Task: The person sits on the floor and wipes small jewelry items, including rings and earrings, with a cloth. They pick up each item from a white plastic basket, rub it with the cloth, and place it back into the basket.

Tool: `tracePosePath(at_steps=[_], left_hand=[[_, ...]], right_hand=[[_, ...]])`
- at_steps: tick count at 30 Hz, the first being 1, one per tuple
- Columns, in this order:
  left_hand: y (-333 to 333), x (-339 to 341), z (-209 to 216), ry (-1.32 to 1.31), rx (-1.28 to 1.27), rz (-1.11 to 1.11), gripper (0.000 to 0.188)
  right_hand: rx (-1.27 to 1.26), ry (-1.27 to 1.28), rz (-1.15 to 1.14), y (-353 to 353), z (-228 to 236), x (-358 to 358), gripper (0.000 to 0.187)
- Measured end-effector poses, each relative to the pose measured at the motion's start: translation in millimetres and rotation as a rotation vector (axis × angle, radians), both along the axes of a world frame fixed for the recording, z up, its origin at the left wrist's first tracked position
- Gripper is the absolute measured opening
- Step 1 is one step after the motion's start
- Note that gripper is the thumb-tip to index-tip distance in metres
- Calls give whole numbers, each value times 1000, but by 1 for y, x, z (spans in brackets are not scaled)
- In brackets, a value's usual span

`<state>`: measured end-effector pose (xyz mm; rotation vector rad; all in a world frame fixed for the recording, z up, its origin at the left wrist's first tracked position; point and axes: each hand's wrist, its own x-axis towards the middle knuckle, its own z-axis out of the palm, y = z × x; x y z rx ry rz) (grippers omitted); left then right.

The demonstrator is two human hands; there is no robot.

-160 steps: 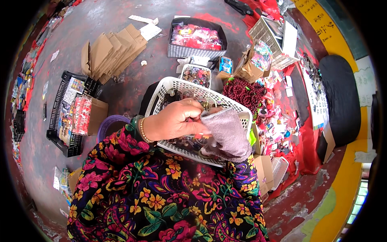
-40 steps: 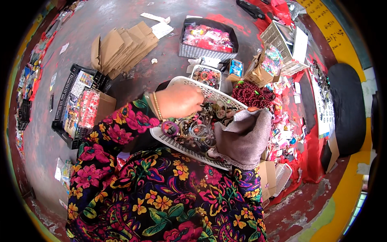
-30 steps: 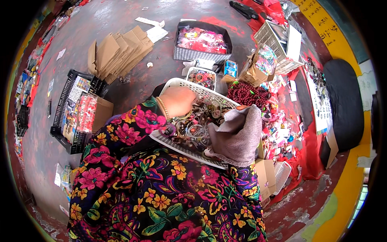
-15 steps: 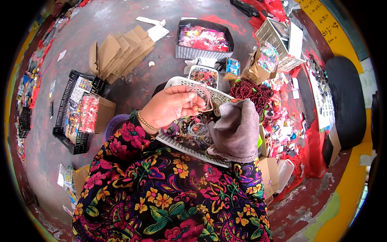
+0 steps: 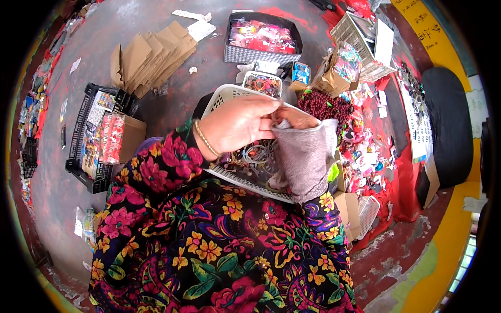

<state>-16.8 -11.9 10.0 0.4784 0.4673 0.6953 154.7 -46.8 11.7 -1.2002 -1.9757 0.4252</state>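
Two hands, the bare left hand [image 5: 235,124] and the partly covered right hand [image 5: 296,118], come together above a white plastic basket with perforated sides [image 5: 222,95]. The left hand reaches in from the left, back of the hand upward, its fingers stretched toward the right and bent a little. Its fingertips meet the upper edge of a greyish-mauve cloth with a towel-like weave [image 5: 301,151]; whether they pinch anything there is too blurred and hidden to tell. A gold-coloured beaded bracelet [image 5: 203,137] circles that wrist.

The cloth lies over the right hand and wrist, hanging down to the black, flower-patterned sleeve [image 5: 329,214]. Only part of the right hand shows, at the cloth's upper edge, right beside the left fingertips; how far its fingers are bent, and what they grip, cannot be told.

Below the hands, the basket holds a jumble of small pieces, among them clear ring-shaped bands [image 5: 257,154], left of the cloth's hanging part. Just beyond the basket's far side stands a smaller white basket [image 5: 245,81] of coloured bands. To the right of that lies a heap of dark red bead strands [image 5: 323,107], and behind the heap, a small brown carton with blue packets [image 5: 301,73].
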Motion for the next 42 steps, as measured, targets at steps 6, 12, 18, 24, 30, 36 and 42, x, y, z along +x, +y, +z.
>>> tracePosePath(at_steps=[6, 12, 18, 24, 30, 36, 42], left_hand=[[30, -23, 17, 350, 457, -132, 30], [27, -11, 18, 453, 893, -87, 26], [-2, 8, 8, 466, 657, -247, 44], [-13, 8, -2, 309, 286, -31, 27], [-14, 8, 2, 231, 173, -172, 13], [-16, 13, -18, 149, 171, -188, 9], [-11, -1, -18, 77, 115, -101, 11]], right_hand=[[98, -86, -142, -13, 16, 11, 45], [290, -101, -71, -17, 4, 19, 48], [18, -152, -41, -26, 9, 19, 41], [31, -29, 189, -9, 16, 20, 20], [46, -97, 153, -11, 19, 20, 17], [179, -42, -43, -15, 10, 17, 26], [-17, 144, -94, -16, 9, 18, 39]])
